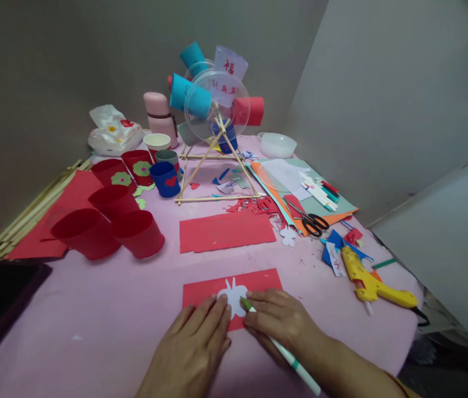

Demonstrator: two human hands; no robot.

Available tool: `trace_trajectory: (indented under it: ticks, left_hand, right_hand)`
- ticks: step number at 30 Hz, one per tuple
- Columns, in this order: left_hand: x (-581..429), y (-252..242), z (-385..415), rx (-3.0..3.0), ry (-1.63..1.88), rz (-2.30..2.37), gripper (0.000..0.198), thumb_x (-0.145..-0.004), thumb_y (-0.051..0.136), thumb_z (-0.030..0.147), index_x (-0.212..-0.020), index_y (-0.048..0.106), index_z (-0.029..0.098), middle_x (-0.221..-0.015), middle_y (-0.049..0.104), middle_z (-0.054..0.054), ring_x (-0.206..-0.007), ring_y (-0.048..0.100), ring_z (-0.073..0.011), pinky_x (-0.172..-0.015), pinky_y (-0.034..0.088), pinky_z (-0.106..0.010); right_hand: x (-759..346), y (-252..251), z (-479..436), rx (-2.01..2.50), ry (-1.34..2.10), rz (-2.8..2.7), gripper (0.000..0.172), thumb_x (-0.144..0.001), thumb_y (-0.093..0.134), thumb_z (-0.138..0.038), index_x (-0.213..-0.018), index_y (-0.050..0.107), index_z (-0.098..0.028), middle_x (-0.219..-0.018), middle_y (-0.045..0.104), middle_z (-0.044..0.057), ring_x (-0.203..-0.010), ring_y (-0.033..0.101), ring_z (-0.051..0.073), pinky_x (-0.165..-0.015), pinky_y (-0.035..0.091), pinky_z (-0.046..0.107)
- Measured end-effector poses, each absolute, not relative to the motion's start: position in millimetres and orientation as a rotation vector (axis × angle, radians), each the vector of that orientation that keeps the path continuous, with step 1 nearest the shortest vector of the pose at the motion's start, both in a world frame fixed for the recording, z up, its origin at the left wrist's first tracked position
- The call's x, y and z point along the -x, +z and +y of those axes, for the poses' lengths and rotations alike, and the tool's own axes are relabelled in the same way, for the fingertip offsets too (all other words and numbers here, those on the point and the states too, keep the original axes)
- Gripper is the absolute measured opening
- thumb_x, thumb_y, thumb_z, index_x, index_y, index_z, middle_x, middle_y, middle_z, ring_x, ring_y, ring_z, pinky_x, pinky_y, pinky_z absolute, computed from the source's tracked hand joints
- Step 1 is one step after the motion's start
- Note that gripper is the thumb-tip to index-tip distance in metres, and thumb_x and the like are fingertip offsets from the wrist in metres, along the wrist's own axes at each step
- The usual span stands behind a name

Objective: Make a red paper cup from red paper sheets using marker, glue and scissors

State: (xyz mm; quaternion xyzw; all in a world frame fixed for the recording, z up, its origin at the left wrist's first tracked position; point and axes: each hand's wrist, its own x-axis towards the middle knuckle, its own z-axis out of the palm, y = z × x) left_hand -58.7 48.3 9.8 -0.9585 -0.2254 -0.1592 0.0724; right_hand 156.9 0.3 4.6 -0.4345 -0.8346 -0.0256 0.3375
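Note:
A red paper strip [201, 291] lies near the front of the pink table, with a white flower-shaped cutout [234, 296] on top of it. My left hand [195, 348] lies flat with fingers stretched out, pressing the strip and the cutout's left edge. My right hand [284, 320] is closed round a white pen with a green tip [284, 351]. The pen tip touches the cutout's right edge.
A second red strip [226, 231] lies further back. Several red paper cups [112, 221] stand at the left, a cup-and-stick wheel model [213, 110] at the back. Scissors [312, 222], markers [321, 193] and a yellow glue gun [373, 284] lie at the right.

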Motion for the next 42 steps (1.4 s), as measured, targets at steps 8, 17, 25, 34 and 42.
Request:
trace_trajectory:
  ticks: [8,17,25,34,42]
  left_hand:
    - [68,9,58,3.032,-0.595,-0.717,0.036,-0.093,0.038,0.016,-0.124,0.056,0.016,-0.12,0.067,-0.009,-0.103,0.066,-0.022,-0.081,0.056,-0.036]
    - [68,23,64,3.119,-0.664,-0.729,0.032,-0.092,0.039,0.015,-0.114,0.062,0.019,-0.115,0.07,-0.006,-0.099,0.067,-0.0203,-0.08,0.058,-0.036]
    - [67,24,66,3.062,-0.628,-0.688,0.034,-0.092,0.036,0.016,-0.112,0.064,0.02,-0.111,0.072,-0.005,-0.092,0.069,-0.0206,-0.076,0.058,-0.036]
    - [78,15,70,3.02,-0.781,-0.726,0.029,-0.095,0.039,0.025,-0.114,0.06,0.023,-0.113,0.071,-0.004,-0.097,0.068,-0.0192,-0.078,0.059,-0.032]
    - [89,28,61,2.852,-0.935,-0.873,0.025,-0.095,0.042,0.023,-0.11,0.061,0.018,-0.102,0.073,-0.007,-0.093,0.068,-0.0198,-0.079,0.058,-0.033]
  right_hand:
    - [-157,6,-1,1.137,0.014,-2.151,0.012,-0.089,0.055,-0.012,-0.09,0.063,-0.02,-0.095,0.076,0.005,-0.094,0.069,0.018,-0.079,0.052,0.028]
    - [-157,10,-2,1.136,0.095,-2.136,0.013,-0.087,0.055,-0.01,-0.091,0.064,-0.02,-0.093,0.076,0.006,-0.091,0.07,0.019,-0.079,0.054,0.03]
    - [-161,28,-6,1.169,0.173,-1.674,0.022,-0.084,0.051,-0.007,-0.098,0.062,-0.02,-0.084,0.072,0.008,-0.081,0.067,0.019,-0.072,0.055,0.032]
    - [-153,9,-7,1.155,-0.005,-2.312,0.01,-0.089,0.054,-0.013,-0.094,0.061,-0.019,-0.106,0.073,0.006,-0.099,0.065,0.019,-0.076,0.049,0.032]
    - [-156,2,-10,1.149,0.054,-2.302,0.014,-0.09,0.053,-0.011,-0.099,0.061,-0.018,-0.11,0.072,0.007,-0.101,0.064,0.021,-0.081,0.046,0.033]
